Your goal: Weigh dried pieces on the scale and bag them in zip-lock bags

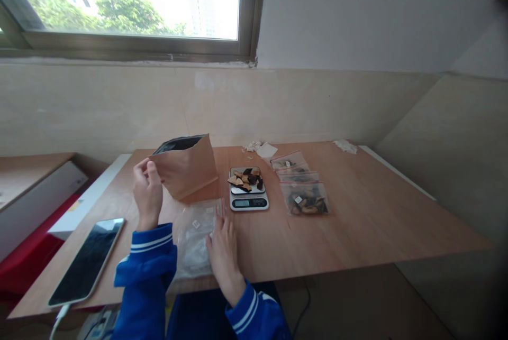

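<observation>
My left hand [148, 194] pinches the left top corner of a brown kraft paper bag [186, 168], which stands tilted with its dark mouth showing. My right hand [224, 253] lies with fingers stretched out over the right edge of some clear zip bags [194, 239], its thumb apart from the fingers. Just beyond the right hand is a white kitchen scale [249, 203] with a lit display too small to read. Dark-edged, pale dried slices [245, 178], perhaps mushroom, are heaped on its plate.
Right of the scale lie several filled zip bags [305, 200], partly overlapping. A tablet or large phone [87, 263] with a plugged-in cable [59, 319] lies at the table's left. Crumpled tissue [345, 146] and white scraps [266, 150] sit along the back edge.
</observation>
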Demonstrator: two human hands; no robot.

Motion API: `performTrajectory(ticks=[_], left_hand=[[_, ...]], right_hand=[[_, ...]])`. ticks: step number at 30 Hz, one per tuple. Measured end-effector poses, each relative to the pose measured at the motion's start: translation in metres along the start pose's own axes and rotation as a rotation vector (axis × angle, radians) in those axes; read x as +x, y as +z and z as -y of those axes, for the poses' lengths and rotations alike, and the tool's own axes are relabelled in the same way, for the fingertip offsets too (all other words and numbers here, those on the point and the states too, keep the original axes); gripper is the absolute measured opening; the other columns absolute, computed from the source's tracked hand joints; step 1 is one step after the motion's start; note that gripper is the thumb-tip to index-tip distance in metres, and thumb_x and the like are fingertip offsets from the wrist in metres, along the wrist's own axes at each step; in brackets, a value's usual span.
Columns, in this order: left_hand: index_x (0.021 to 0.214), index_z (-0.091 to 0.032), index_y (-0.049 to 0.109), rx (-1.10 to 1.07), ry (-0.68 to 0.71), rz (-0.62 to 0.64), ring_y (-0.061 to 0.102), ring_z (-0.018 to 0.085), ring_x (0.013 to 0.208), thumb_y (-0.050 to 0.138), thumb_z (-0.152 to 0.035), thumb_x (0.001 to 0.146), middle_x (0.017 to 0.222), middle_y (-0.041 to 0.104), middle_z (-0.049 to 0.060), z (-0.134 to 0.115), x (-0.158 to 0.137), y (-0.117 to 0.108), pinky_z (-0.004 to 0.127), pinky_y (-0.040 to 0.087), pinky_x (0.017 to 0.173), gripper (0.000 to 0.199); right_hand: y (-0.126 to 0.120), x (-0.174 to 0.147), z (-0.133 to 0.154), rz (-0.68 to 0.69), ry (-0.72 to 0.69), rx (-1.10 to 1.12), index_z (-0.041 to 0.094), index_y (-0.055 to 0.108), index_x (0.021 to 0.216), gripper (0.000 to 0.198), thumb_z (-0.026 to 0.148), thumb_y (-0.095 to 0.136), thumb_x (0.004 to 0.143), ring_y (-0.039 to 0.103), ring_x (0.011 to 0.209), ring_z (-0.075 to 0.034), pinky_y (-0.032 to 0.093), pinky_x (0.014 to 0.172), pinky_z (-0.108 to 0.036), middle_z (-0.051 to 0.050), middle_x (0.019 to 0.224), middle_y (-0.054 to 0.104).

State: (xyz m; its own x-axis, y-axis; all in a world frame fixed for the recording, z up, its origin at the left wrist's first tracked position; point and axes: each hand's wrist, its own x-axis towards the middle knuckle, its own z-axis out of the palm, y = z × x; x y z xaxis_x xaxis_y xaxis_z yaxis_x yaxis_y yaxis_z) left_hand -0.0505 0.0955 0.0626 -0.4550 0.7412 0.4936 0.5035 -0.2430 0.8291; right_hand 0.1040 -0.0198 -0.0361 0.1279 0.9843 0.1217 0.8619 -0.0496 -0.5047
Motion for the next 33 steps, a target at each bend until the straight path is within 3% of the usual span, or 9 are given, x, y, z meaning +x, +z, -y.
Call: performTrajectory(ticks=[6, 9, 12, 14, 16, 19, 24, 28, 33], left_hand=[[0.125, -0.016, 0.048, -0.030, -0.065, 0.159, 0.060, 0.028, 0.111, 0.046, -0.052, 0.089, 0.128, 0.056, 0.017, 0.026, 0.001, 0.000, 0.035, 0.057, 0.070, 0.052], [0.124, -0.013, 0.047, 0.014, -0.059, 0.134, 0.060, 0.028, 0.110, 0.053, -0.049, 0.084, 0.129, 0.054, 0.020, 0.030, -0.009, -0.003, 0.041, 0.054, 0.084, 0.054], [0.111, -0.012, 0.055, 0.073, -0.115, 0.113, 0.064, 0.025, 0.095, 0.052, -0.049, 0.084, 0.114, 0.062, 0.018, 0.023, -0.038, -0.006, 0.039, 0.053, 0.077, 0.046], [0.091, -0.015, 0.061, 0.014, -0.143, 0.357, 0.064, 0.021, 0.076, 0.047, -0.053, 0.087, 0.089, 0.067, 0.010, 0.014, -0.065, -0.005, 0.035, 0.052, 0.069, 0.041], [0.080, -0.017, 0.063, -0.087, -0.124, 0.624, 0.062, 0.018, 0.068, 0.045, -0.054, 0.088, 0.078, 0.066, 0.006, 0.004, -0.092, 0.000, 0.031, 0.051, 0.066, 0.042], [0.086, -0.018, 0.062, -0.223, -0.116, 0.774, 0.063, 0.018, 0.074, 0.046, -0.050, 0.090, 0.078, 0.066, 0.004, -0.011, -0.122, 0.012, 0.029, 0.050, 0.068, 0.036], [0.093, -0.019, 0.060, -0.305, -0.065, 0.770, 0.063, 0.018, 0.081, 0.042, -0.044, 0.093, 0.090, 0.068, 0.005, -0.025, -0.135, 0.025, 0.028, 0.048, 0.072, 0.031], [0.084, -0.018, 0.059, -0.233, 0.004, 0.718, 0.061, 0.017, 0.071, 0.042, -0.044, 0.093, 0.077, 0.065, 0.003, -0.025, -0.135, 0.025, 0.026, 0.045, 0.065, 0.032], [0.062, -0.021, 0.046, -0.073, -0.054, 0.441, 0.050, 0.013, 0.053, 0.037, -0.045, 0.093, 0.054, 0.050, -0.002, -0.023, -0.129, 0.015, 0.024, 0.038, 0.055, 0.041]], right_hand=[[0.017, 0.003, -0.009, -0.090, -0.018, 0.166, 0.016, 0.050, 0.129, 0.053, 0.004, 0.043, 0.078, 0.060, 0.105, -0.028, 0.049, 0.090, -0.045, -0.015, 0.113, 0.063], [0.015, 0.004, -0.010, -0.143, -0.012, 0.335, 0.015, 0.052, 0.124, 0.048, 0.004, 0.040, 0.079, 0.061, 0.104, -0.027, 0.049, 0.089, -0.046, -0.016, 0.113, 0.063], [0.002, 0.004, -0.004, -0.263, -0.003, 0.530, 0.015, 0.053, 0.119, 0.038, 0.009, 0.041, 0.083, 0.062, 0.099, -0.025, 0.051, 0.087, -0.044, -0.015, 0.109, 0.064], [-0.012, 0.003, 0.002, -0.339, 0.002, 0.657, 0.017, 0.053, 0.117, 0.032, 0.015, 0.044, 0.087, 0.063, 0.091, -0.023, 0.053, 0.084, -0.041, -0.012, 0.101, 0.065], [-0.027, 0.003, 0.007, -0.381, 0.001, 0.776, 0.019, 0.054, 0.115, 0.026, 0.023, 0.047, 0.090, 0.064, 0.087, -0.020, 0.054, 0.081, -0.037, -0.009, 0.097, 0.066], [-0.047, 0.003, 0.008, -0.386, -0.040, 0.916, 0.020, 0.056, 0.111, 0.023, 0.029, 0.044, 0.094, 0.065, 0.094, -0.019, 0.055, 0.083, -0.035, -0.010, 0.106, 0.066], [-0.061, 0.005, 0.001, -0.353, -0.125, 0.983, 0.021, 0.055, 0.115, 0.024, 0.028, 0.049, 0.093, 0.064, 0.100, -0.019, 0.053, 0.090, -0.036, -0.009, 0.110, 0.065], [-0.064, 0.012, -0.007, -0.372, -0.087, 0.977, 0.021, 0.052, 0.117, 0.031, 0.026, 0.057, 0.087, 0.063, 0.093, -0.018, 0.055, 0.080, -0.033, -0.010, 0.112, 0.060], [-0.068, 0.038, -0.038, -0.529, 0.062, 0.914, 0.019, 0.055, 0.101, 0.019, 0.025, 0.054, 0.083, 0.060, 0.082, -0.017, 0.053, 0.074, -0.031, -0.006, 0.095, 0.060]])
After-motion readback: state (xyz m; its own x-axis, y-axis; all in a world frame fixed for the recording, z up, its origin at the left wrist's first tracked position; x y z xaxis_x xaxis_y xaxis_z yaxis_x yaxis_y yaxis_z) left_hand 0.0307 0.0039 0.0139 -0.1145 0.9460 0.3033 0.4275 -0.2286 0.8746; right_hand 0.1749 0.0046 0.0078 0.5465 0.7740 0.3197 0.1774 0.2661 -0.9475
